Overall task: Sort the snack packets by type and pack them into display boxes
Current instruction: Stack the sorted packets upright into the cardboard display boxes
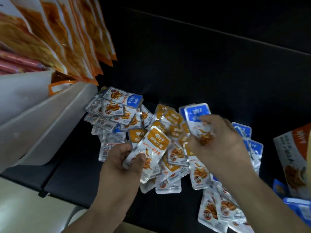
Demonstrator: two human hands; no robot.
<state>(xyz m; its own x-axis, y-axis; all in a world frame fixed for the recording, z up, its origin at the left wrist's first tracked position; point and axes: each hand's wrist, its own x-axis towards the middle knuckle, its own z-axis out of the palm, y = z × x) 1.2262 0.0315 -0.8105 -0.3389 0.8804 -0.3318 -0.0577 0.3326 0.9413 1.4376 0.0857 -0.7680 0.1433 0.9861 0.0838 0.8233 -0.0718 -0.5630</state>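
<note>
Head view: sorting step. Your left hand [121,158] grips an orange-topped foil snack packet [151,148]; right hand [218,140] pinches a blue-topped foil packet [198,118]. Next, box each type separately.

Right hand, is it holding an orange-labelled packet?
No, the right hand grips a blue-labelled packet; the left hand holds an orange-labelled packet.

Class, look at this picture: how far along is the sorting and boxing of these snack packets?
Done: rough grouping, a blue-label pile beside an orange-label pile. In hand: the left hand holds an orange-label packet, the right hand blue-label packets. Left: the rest lie loose; none shows inside the display box.
</note>
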